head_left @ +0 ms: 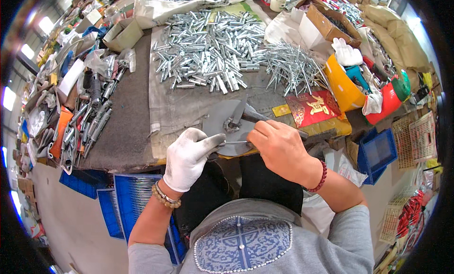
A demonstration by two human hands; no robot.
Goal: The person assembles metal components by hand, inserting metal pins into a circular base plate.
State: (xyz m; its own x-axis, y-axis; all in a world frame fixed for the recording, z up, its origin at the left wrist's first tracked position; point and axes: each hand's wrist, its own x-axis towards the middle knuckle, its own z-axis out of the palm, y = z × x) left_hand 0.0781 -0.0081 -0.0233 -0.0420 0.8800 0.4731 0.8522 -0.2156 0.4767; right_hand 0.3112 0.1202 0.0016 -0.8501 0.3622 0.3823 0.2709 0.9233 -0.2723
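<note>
My left hand, in a white glove with a dark-stained thumb and fingertip, pinches one end of a thin metal rod. Bare, my right hand has its fingers closed at the rod's other end. The rod lies level between them, above the near part of a round grey plate at the table edge. On this plate rests what looks like a hammer, its dark handle running behind my right hand. Whether that hand also touches the handle is hidden. Beyond are piles of short silvery metal sleeves and thin metal rods.
Metal tools and parts crowd the table's left side. At right are a red printed card, a yellow container and a cardboard box. Blue crates holding rods stand below the left edge; another blue crate is right.
</note>
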